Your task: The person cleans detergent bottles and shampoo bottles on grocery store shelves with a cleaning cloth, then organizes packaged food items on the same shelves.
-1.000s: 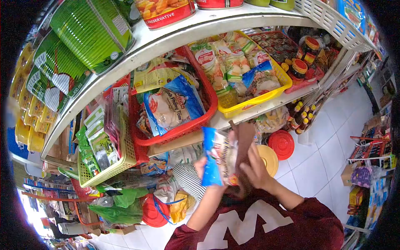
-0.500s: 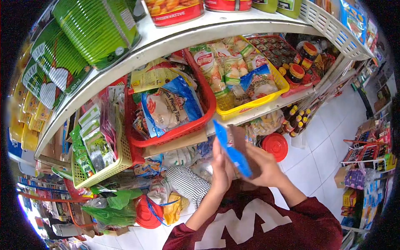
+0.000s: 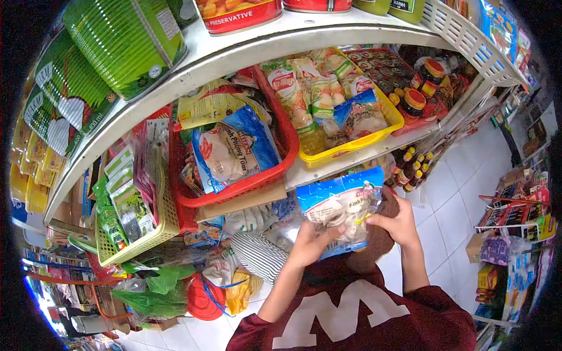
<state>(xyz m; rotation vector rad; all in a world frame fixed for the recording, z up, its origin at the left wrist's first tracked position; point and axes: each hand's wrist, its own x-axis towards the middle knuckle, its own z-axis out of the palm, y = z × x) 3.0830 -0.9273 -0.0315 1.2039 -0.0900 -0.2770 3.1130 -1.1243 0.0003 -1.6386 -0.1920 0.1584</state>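
Note:
A blue-and-clear bag of prawn crackers (image 3: pixel 336 205) is held upright in front of my chest, its printed front facing up. My left hand (image 3: pixel 310 241) grips its lower left side, thumb across the front. My right hand (image 3: pixel 399 222) holds its right edge, with the thumb on the front and the fingers behind. Just behind the bag on the right is a plain brown shape (image 3: pixel 381 243) that I cannot make out. A similar blue prawn cracker bag (image 3: pixel 234 152) lies in the red basket (image 3: pixel 240 191), and another small blue-topped bag (image 3: pixel 360 117) in the yellow basket (image 3: pixel 351 147).
A white shelf (image 3: pixel 234 55) with large green cans (image 3: pixel 126 47) curves above the baskets. At the left stands a pale yellow basket (image 3: pixel 137 241) of packets. Sauce bottles (image 3: pixel 413 167) are at the right, beside the tiled floor (image 3: pixel 448 205). A striped bag (image 3: pixel 257 254) sits below.
The bag has turned from edge-on to showing its front. My right hand has moved to its right edge, and my left thumb now lies across the front.

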